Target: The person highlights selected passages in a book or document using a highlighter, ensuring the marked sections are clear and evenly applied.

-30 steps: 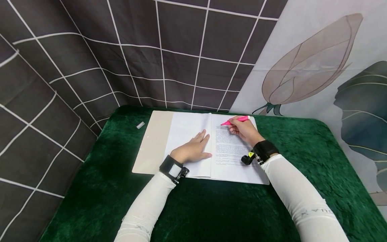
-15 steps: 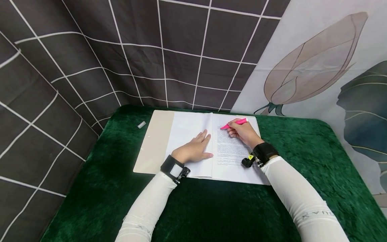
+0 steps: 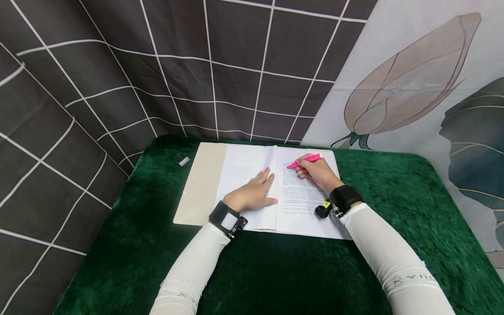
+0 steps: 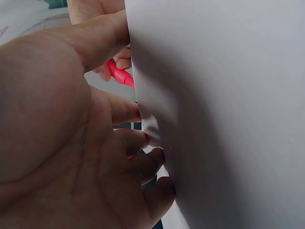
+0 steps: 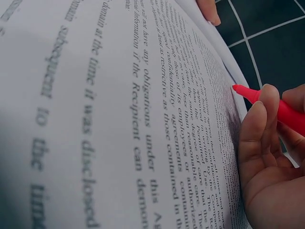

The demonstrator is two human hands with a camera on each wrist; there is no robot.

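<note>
A pink highlighter [image 3: 305, 161] is pinched in my right hand [image 3: 320, 171], its tip near the upper left lines of the printed page [image 3: 299, 203]. In the right wrist view the highlighter [image 5: 248, 93] is uncapped, its tip close to the paper; whether it touches I cannot tell. My left hand [image 3: 250, 195] rests with spread, straight fingers on the blank left page [image 3: 240, 164], its thumb toward the fold. In the left wrist view the left palm [image 4: 57, 133] lies along the page, with the fingertips on the paper. Both pages lie in an open cream folder [image 3: 200, 183].
A small grey-white piece [image 3: 183, 161], perhaps the highlighter's cap, lies left of the folder. Green plush cloth [image 3: 275, 271] covers the table. A dark grid-patterned curtain [image 3: 236, 87] hangs behind, and a white floral one [image 3: 397, 87] at right.
My right hand has shifted the highlighter tip slightly down the page over the first half second, then held still. My left hand stays in place.
</note>
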